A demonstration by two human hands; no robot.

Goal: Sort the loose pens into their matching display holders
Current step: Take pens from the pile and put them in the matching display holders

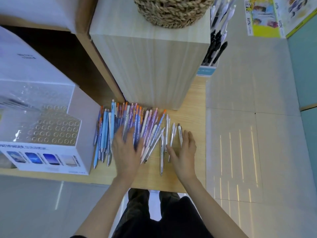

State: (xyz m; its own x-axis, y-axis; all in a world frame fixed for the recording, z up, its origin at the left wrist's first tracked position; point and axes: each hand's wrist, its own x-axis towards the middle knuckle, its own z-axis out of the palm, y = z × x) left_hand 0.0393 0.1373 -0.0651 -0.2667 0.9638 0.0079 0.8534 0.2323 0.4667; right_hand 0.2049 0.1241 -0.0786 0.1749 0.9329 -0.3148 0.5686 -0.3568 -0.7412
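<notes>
A: What is hard to make out?

B: The left grip [126, 148] is smeared by blur, so its fingertips merge with the pens under them. The woven basket [171, 11] is cut off by the top edge. Glare washes out the upper tiers of the clear display holder [54, 129] at the left.

A: And the loose pens [137, 121]?

B: They lie in a fanned heap on the wooden surface [193, 103], against the foot of the pale wooden block [151, 66] and just beside the holder's white box. Blue barrels sit at the left, purple and pink patterned ones with orange caps in the middle, and white ones at the right. Many overlap.

A: How do the hands stand?

B: The left grip lies flat and spread on the middle of the heap and holds nothing. The right grip [184, 152] is also open with straight fingers, and sits at the heap's right edge beside the white pens. I cannot tell whether it touches them
</notes>
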